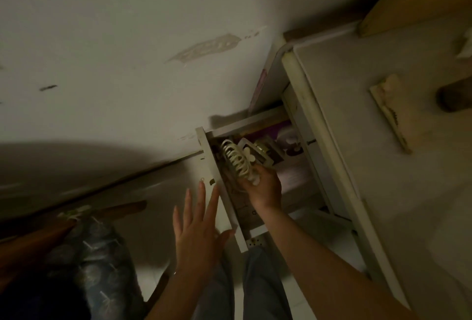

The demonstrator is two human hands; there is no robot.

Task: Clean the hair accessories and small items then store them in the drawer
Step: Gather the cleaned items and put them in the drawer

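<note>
Storing stage: right hand (264,186) pinching cream plastic claw clip (236,160) over open white drawer (219,179); left hand (198,225) spread flat on drawer front. Pale comb (389,112) on table (383,192) seemingly left.

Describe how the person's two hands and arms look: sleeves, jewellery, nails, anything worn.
Both forearms are bare as far as the picture shows; no sleeve reaches into view. The left hand has long fingers with nails that reach past the fingertips. No ring or watch is plain on it or on the right hand; the light is too dim to rule out small jewellery. Below the arms, grey trousers cover the legs.
</note>
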